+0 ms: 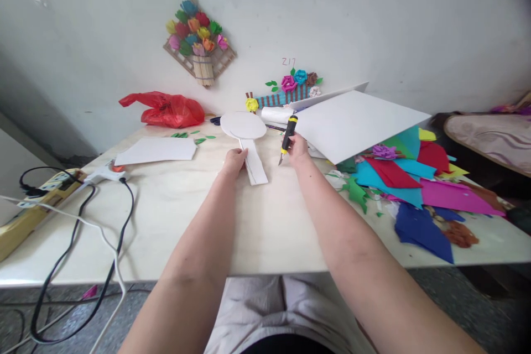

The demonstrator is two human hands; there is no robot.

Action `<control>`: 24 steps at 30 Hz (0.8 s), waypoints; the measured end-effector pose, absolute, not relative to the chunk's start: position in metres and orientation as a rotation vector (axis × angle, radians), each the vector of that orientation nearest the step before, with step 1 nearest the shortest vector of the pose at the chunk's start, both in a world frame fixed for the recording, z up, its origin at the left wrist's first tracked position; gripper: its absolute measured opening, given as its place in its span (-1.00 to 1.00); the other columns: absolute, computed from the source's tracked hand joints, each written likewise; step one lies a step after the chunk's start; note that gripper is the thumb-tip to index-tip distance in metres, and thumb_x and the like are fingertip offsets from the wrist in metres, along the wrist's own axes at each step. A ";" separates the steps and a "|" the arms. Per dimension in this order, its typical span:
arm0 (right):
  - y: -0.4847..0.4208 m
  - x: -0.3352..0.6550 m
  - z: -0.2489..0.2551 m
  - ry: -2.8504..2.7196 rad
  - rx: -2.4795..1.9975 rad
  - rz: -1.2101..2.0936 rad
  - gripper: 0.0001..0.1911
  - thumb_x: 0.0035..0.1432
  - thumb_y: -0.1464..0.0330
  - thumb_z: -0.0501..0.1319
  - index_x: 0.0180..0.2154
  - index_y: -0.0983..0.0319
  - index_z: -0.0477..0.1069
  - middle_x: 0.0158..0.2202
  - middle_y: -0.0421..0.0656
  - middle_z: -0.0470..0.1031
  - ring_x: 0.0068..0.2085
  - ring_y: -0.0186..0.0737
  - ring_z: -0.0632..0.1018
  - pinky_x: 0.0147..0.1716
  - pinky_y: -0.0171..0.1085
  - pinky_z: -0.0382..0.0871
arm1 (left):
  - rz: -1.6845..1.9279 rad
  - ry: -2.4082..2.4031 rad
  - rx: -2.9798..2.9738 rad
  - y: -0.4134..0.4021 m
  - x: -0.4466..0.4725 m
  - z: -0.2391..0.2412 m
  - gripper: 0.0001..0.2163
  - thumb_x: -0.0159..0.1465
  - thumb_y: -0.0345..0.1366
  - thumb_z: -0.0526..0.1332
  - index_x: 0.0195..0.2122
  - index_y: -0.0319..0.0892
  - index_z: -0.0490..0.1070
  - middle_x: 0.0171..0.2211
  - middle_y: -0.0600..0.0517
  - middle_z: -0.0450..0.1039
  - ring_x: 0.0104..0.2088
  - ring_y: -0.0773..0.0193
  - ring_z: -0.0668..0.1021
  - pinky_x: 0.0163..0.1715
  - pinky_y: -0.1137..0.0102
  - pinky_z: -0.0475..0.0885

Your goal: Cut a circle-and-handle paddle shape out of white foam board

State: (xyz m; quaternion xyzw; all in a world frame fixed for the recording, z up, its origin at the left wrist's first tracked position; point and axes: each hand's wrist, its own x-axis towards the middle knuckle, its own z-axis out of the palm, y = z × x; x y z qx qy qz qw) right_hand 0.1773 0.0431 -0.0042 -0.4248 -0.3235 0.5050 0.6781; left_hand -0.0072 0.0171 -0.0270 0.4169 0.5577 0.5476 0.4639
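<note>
A white foam-board cutout (pixel 247 133), round at the far end with a straight handle, lies on the pale table (pixel 265 227). My left hand (pixel 233 161) rests closed on the left edge of the handle, pressing it down. My right hand (pixel 297 149) grips a yellow and black utility knife (pixel 287 138), blade tip pointing down near the table just right of the handle.
A large white sheet (pixel 352 121) lies at the right, over scraps of coloured paper (pixel 410 188). Another white piece (pixel 157 150), a red plastic bag (pixel 166 109), a glue gun (pixel 108 172) and cables (pixel 78 221) sit on the left. Paper flower crafts (pixel 198 33) hang on the wall.
</note>
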 end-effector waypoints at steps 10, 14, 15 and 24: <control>0.028 0.168 0.002 -0.547 -0.827 1.341 -0.81 0.00 0.43 -0.02 -0.39 0.28 0.34 -0.59 -0.19 0.43 -0.62 -0.34 0.36 -0.67 -0.40 0.19 | 1.309 2.069 1.472 0.010 -0.018 -0.018 -0.78 0.08 -0.22 0.34 -0.59 -0.10 0.33 -0.47 -0.12 0.48 -0.12 -0.08 0.53 -0.17 0.20 0.36; 0.031 0.166 0.000 -0.533 -0.811 1.381 -0.83 0.11 0.40 -0.02 -0.42 0.28 0.32 -0.56 -0.18 0.44 -0.61 -0.38 0.37 -0.66 -0.41 0.23 | 1.197 2.267 1.616 0.003 -0.016 -0.012 -0.85 0.20 -0.16 0.25 -0.43 -0.10 0.43 -0.29 -0.19 0.54 -0.08 -0.11 0.51 -0.14 0.16 0.32; 0.032 0.165 -0.001 -0.529 -0.807 1.383 -0.83 0.13 0.40 -0.02 -0.42 0.27 0.31 -0.56 -0.19 0.44 -0.61 -0.39 0.38 -0.66 -0.42 0.25 | 1.190 2.258 1.656 0.002 -0.014 -0.011 -0.84 0.23 -0.14 0.22 -0.39 -0.09 0.45 -0.29 -0.18 0.54 -0.10 -0.09 0.51 -0.15 0.18 0.31; 0.036 0.159 -0.005 -0.563 -0.763 1.304 -0.90 0.21 0.37 0.07 -0.34 0.22 0.31 -0.49 -0.27 0.44 -0.59 -0.45 0.40 -0.61 -0.47 0.31 | 1.257 2.036 1.966 -0.004 0.009 -0.008 -0.76 0.31 -0.10 0.15 -0.33 -0.12 0.51 -0.37 -0.08 0.55 -0.23 0.09 0.56 -0.27 0.37 0.27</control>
